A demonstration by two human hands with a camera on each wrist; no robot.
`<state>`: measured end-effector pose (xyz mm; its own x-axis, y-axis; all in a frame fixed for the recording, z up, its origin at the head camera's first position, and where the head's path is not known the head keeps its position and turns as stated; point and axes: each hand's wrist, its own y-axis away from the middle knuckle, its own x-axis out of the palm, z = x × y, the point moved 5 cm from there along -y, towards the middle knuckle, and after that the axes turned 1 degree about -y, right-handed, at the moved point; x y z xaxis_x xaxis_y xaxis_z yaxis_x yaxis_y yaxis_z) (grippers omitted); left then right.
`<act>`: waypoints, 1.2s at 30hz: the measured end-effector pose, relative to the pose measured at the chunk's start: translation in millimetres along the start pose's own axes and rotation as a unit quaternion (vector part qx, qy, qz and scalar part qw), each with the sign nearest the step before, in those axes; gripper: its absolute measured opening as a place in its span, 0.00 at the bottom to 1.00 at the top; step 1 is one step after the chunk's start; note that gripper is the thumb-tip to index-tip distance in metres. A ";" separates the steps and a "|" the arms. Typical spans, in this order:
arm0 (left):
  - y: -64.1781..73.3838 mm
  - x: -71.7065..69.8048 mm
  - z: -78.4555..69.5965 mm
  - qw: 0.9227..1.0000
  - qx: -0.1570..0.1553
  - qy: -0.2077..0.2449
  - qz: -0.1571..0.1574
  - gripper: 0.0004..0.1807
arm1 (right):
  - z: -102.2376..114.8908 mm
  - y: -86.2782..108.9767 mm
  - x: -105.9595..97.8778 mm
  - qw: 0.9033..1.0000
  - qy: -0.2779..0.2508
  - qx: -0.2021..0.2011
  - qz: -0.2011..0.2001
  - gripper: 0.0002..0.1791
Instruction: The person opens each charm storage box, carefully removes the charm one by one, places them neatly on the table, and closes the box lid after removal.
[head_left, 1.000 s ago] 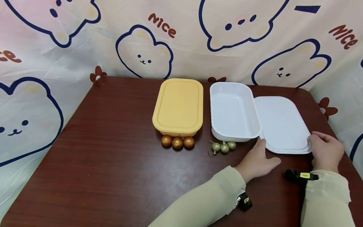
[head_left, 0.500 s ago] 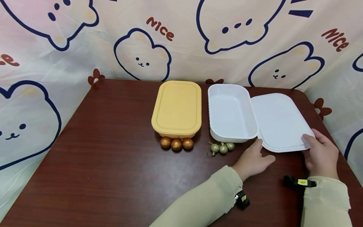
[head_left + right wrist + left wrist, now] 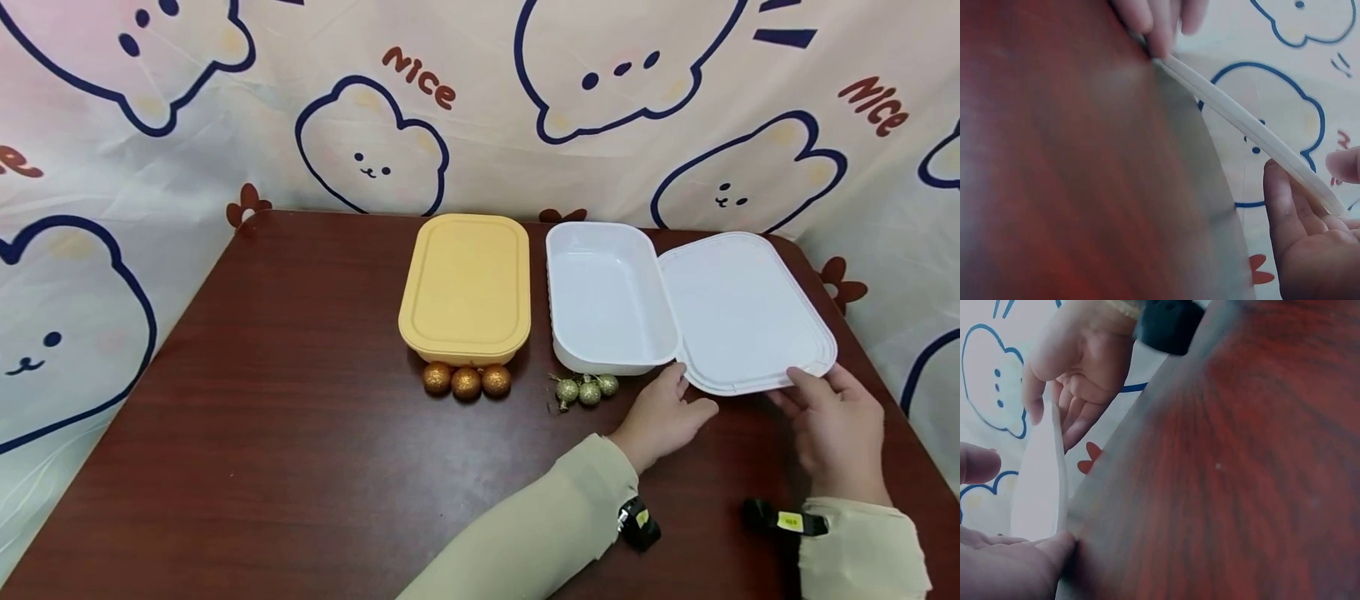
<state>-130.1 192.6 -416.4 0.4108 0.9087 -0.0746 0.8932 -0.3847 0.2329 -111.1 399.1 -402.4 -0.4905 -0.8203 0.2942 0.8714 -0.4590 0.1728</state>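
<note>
A white lid (image 3: 750,312) is tilted, its right side raised off the table and its left side beside the white box (image 3: 611,292). My right hand (image 3: 843,425) holds the lid's near right corner, thumb over the edge and fingers underneath. In the right wrist view the lid (image 3: 1247,128) appears edge-on, sloping between both hands. My left hand (image 3: 660,417) touches the near left corner with its fingertips, the thumb spread apart from them. The white box lies uncovered, with nothing inside it.
Left of the white box stands a yellow box with its lid on (image 3: 467,283). Several glittery balls lie in front: copper ones (image 3: 466,382) by the yellow box, pale gold ones (image 3: 589,392) by the white one. A printed curtain (image 3: 480,108) hangs behind the brown table (image 3: 300,433).
The lid's right side has risen from the table and the lid has turned slightly. My right hand has shifted its hold from the right edge to the near right corner. My left hand stays near its corner.
</note>
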 end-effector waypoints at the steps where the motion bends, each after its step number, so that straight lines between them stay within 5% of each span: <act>1: -0.2 -0.4 -0.1 1.000 -0.001 0.008 -0.002 0.36 | -0.7 3.0 1.6 1.000 0.003 -0.006 0.007 0.23; 9: -1.4 -1.2 -1.2 1.000 0.004 0.017 -0.013 0.36 | -11.1 21.7 15.8 0.998 0.014 -0.026 0.049 0.13; 18: -0.5 -3.1 -1.8 1.000 0.011 0.004 -0.018 0.35 | -17.8 27.6 23.7 0.999 0.017 -0.036 0.033 0.13; 23: 2.5 -1.7 -4.3 0.998 0.034 -0.049 -0.007 0.34 | -14.3 31.4 26.9 0.998 0.032 -0.062 -0.001 0.14; 27: 7.5 0.6 -13.7 0.990 0.077 -0.116 0.011 0.35 | -8.5 36.0 26.8 0.990 0.113 -0.079 -0.043 0.13; 30: 12.6 1.3 -26.7 0.982 0.114 -0.148 0.028 0.34 | -0.9 41.0 28.0 0.964 0.233 -0.109 -0.064 0.09; 35: 17.2 -2.3 -55.4 0.981 0.151 -0.108 0.051 0.28 | 9.9 52.5 32.7 0.889 0.404 -0.192 -0.095 0.10; 36: 16.7 -3.4 -61.4 0.981 0.155 -0.100 0.055 0.27 | 10.7 54.8 33.6 0.882 0.414 -0.204 -0.099 0.11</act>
<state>-127.8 193.1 -352.7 0.5078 0.8210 -0.2610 0.8414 -0.5377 -0.0541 -79.9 350.1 -373.0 -0.6072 -0.6004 -0.5205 0.7820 -0.5675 -0.2577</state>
